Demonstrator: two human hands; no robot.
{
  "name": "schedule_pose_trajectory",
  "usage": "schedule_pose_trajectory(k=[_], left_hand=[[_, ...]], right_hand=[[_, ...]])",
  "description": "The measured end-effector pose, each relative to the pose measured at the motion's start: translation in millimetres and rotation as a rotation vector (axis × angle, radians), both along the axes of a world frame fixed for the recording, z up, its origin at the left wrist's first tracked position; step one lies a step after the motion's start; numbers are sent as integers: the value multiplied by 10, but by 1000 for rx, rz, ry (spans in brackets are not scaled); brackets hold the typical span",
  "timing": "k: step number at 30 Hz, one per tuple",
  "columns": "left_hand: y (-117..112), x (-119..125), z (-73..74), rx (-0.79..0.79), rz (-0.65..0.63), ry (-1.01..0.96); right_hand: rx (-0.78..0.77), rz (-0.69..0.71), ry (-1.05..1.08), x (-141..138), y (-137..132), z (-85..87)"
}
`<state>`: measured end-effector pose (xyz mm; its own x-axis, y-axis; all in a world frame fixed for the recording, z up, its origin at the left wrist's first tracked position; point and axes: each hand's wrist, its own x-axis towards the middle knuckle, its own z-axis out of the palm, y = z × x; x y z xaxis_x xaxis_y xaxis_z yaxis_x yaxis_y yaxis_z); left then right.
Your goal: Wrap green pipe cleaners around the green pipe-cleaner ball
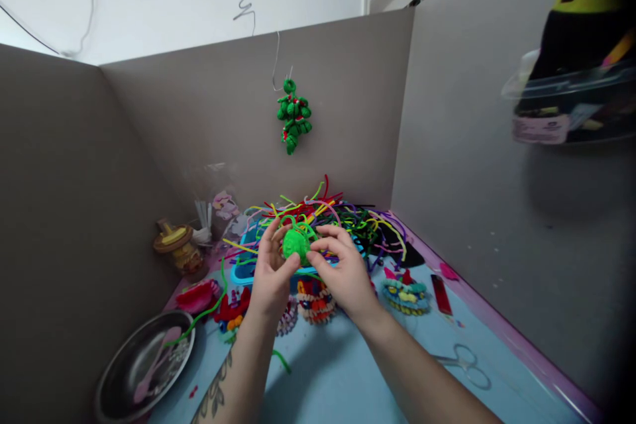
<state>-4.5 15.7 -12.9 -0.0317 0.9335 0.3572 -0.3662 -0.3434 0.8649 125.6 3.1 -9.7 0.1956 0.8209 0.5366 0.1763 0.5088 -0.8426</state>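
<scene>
Between both hands is a small bright green ball shape (297,245) that looks made of coiled pipe cleaner, with loose green ends sticking up from its top. My left hand (272,262) grips its left side, thumb at the lower front. From the right, my right hand (340,265) pinches it with thumb and fingers. Behind the hands, a blue tray (242,271) is heaped with many-coloured pipe cleaners (322,209). Just below the hands sits an orange and red fuzzy figure (317,301), partly hidden by the right hand.
At left stands a metal bowl (112,377) holding a pink spoon (149,374). A lidded jar (179,248) is behind it. Scissors (464,364) and a teal fuzzy figure (406,293) lie at right. A green ornament (293,116) hangs on the grey partition (209,99).
</scene>
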Motion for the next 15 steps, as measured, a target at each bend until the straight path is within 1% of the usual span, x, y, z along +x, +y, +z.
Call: schedule_pose_trajectory(k=[4,8,12,15], left_hand=[[-9,14,-2,-13,13,-11],[-28,13,-6,10,-14,-26],[-27,-20,-15,77,-52,58],[-20,-44,-24,92,-57,115]], right_hand=[[57,-41,-44,-5,-39,14],[104,-57,-57,-10,-58,16],[101,-37,-36,4,-60,20],[96,-24,-46,21,-61,23]])
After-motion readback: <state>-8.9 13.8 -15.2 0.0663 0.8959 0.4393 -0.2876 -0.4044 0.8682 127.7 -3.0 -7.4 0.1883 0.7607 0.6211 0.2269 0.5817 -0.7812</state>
